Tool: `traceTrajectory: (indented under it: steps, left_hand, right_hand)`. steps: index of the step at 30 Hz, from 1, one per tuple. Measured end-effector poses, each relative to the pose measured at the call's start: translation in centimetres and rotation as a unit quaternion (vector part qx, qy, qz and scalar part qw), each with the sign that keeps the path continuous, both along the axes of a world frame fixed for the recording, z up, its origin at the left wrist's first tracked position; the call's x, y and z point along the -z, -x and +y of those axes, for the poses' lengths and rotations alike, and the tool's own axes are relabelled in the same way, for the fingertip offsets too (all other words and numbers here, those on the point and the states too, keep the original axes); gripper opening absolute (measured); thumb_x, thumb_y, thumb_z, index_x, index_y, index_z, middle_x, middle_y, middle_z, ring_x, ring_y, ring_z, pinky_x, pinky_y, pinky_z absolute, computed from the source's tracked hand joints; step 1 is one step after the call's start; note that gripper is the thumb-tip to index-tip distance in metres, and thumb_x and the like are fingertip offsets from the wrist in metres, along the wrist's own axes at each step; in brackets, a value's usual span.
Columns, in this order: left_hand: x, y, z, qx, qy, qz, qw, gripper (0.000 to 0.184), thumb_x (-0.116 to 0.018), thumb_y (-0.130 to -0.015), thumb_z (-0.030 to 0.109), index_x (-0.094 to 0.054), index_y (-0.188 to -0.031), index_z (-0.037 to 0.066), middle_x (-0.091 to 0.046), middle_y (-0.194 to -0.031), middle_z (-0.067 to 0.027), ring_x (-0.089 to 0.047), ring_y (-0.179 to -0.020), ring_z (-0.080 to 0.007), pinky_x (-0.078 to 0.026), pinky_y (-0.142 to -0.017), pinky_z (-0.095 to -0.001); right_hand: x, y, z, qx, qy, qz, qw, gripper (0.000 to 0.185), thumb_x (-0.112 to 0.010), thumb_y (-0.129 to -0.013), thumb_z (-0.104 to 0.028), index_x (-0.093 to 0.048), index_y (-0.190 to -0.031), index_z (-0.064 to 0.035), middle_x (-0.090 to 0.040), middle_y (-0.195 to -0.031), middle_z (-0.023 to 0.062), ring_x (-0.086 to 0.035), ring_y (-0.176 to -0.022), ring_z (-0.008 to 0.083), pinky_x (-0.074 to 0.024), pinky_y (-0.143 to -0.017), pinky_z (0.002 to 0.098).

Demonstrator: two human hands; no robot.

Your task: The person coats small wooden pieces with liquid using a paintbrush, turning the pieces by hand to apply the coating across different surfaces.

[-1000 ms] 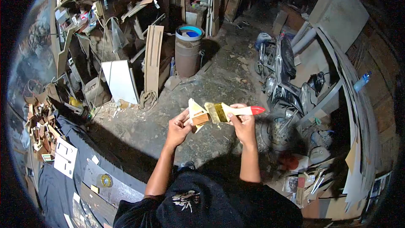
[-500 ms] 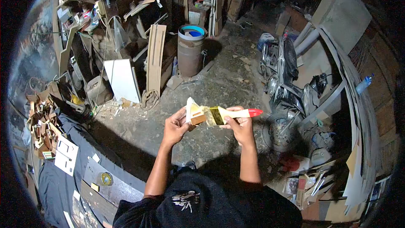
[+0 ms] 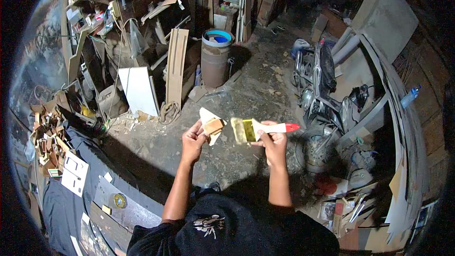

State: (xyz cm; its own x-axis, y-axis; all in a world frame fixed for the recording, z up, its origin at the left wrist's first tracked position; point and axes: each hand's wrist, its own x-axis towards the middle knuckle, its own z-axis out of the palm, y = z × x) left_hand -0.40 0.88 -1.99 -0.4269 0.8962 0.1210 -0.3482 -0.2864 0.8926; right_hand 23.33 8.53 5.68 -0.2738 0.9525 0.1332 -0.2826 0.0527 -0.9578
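Observation:
My left hand (image 3: 192,143) grips a small wooden piece (image 3: 213,126) by its edge, a pale triangular board with a brown block on it. In my right hand (image 3: 273,145) is a paintbrush (image 3: 248,130), its white handle ending in a red tip. The brush lies nearly level, pale bristles pointing left toward the wooden piece, with a small gap between them. Both things are held up in front of me over the floor, and fingers cover part of each.
At lower left, a bench (image 3: 142,212) bears a glass jar (image 3: 119,201) of yellowish stuff. Wood offcuts (image 3: 50,144) are heaped beyond it. A barrel (image 3: 215,61) stands ahead, a white board (image 3: 138,91) leans to its left, and a motorcycle (image 3: 322,76) is at right.
The wooden piece has turned, so its brown block now faces up toward me. The brush has come away from it to the right and shows its broad side.

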Motion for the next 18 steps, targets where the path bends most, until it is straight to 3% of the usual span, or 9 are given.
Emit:
traceTrajectory:
  steps: [2, 5, 7, 8, 10, 12, 15, 18]
  left_hand:
    - [-0.5, -0.5, -0.3, 0.046, 0.027, 0.049, 0.997, 0.06, -0.048, -0.08, -0.014, -0.045, -0.14, -0.008, -0.06, -0.131, -0.0133, -0.057, -0.122, -0.0208, -0.046, -0.099, -0.0299]
    - [-1.6, -1.9, -0.1, 0.025, -0.001, 0.064, 0.998, 0.061, -0.048, -0.081, -0.014, -0.044, -0.141, -0.008, -0.061, -0.13, -0.013, -0.059, -0.12, -0.0194, -0.05, -0.092, -0.0285]
    - [-1.1, -2.1, 0.2, -0.027, -0.004, -0.004, 1.0, 0.057, -0.05, -0.082, -0.012, -0.046, -0.139, -0.008, -0.063, -0.125, -0.0124, -0.064, -0.105, -0.0156, -0.052, -0.08, -0.025]
    - [-0.5, -2.0, 0.4, -0.031, -0.004, -0.004, 0.999, 0.057, -0.05, -0.082, -0.012, -0.046, -0.139, -0.008, -0.063, -0.125, -0.0124, -0.064, -0.105, -0.0156, -0.052, -0.08, -0.025]
    - [1.1, -2.0, 0.9, -0.067, 0.013, -0.083, 0.994, 0.047, -0.057, -0.09, 0.0, -0.049, -0.136, -0.009, -0.068, -0.116, -0.0112, -0.066, -0.09, -0.0133, -0.052, -0.072, -0.0242]
    - [1.4, -1.7, 1.1, -0.067, 0.024, -0.097, 0.993, 0.043, -0.059, -0.092, 0.004, -0.051, -0.133, -0.008, -0.068, -0.113, -0.0094, -0.066, -0.088, -0.011, -0.052, -0.072, -0.0237]
    - [0.6, -1.9, 1.2, -0.102, 0.034, -0.135, 0.985, 0.045, -0.056, -0.087, -0.003, -0.052, -0.131, -0.008, -0.069, -0.111, -0.0076, -0.064, -0.081, -0.0088, -0.049, -0.066, -0.0201]
    - [0.0, -2.3, 0.8, -0.084, 0.031, -0.104, 0.991, 0.046, -0.055, -0.087, -0.003, -0.05, -0.132, -0.009, -0.068, -0.113, -0.0082, -0.065, -0.085, -0.0093, -0.049, -0.068, -0.0205]
  right_hand:
    - [0.3, 0.8, 0.3, 0.005, -0.014, 0.038, 0.999, 0.029, -0.064, -0.09, 0.0, -0.054, -0.118, 0.0019, -0.065, -0.104, 0.0114, -0.067, -0.087, 0.0163, -0.0641, -0.066, 0.034]
    - [1.6, 2.1, 0.2, 0.0, -0.056, 0.014, 0.998, 0.029, -0.064, -0.091, -0.002, -0.053, -0.118, 0.0008, -0.063, -0.106, 0.0096, -0.066, -0.09, 0.0166, -0.064, -0.067, 0.0333]
    - [2.3, 2.8, -0.3, 0.006, -0.059, 0.007, 0.998, 0.027, -0.063, -0.091, 0.0, -0.054, -0.117, 0.0007, -0.063, -0.105, 0.0099, -0.066, -0.09, 0.0163, -0.064, -0.067, 0.0335]
    - [2.8, 3.2, -0.7, 0.015, -0.06, 0.0, 0.998, 0.026, -0.061, -0.091, 0.002, -0.054, -0.116, 0.0006, -0.063, -0.105, 0.0101, -0.066, -0.09, 0.0159, -0.064, -0.067, 0.0337]
    - [4.0, 3.7, -1.5, 0.016, -0.065, -0.018, 0.998, 0.026, -0.063, -0.09, 0.001, -0.054, -0.114, -0.0001, -0.063, -0.104, 0.0094, -0.065, -0.093, 0.0152, -0.0635, -0.067, 0.0329]
    - [4.5, 3.6, -1.6, -0.012, -0.075, -0.044, 0.996, 0.026, -0.062, -0.09, 0.002, -0.054, -0.115, 0.0001, -0.064, -0.104, 0.01, -0.066, -0.09, 0.0149, -0.063, -0.064, 0.0311]
    - [3.6, 2.8, -1.2, -0.021, -0.022, -0.041, 0.999, 0.027, -0.061, -0.09, 0.002, -0.054, -0.116, 0.0004, -0.065, -0.103, 0.0103, -0.067, -0.087, 0.0147, -0.0625, -0.061, 0.0298]
    - [2.4, 3.8, -1.2, 0.052, -0.03, 0.01, 0.998, 0.029, -0.061, -0.091, 0.002, -0.052, -0.118, 0.0005, -0.064, -0.1, 0.009, -0.066, -0.08, 0.0135, -0.0628, -0.062, 0.0308]
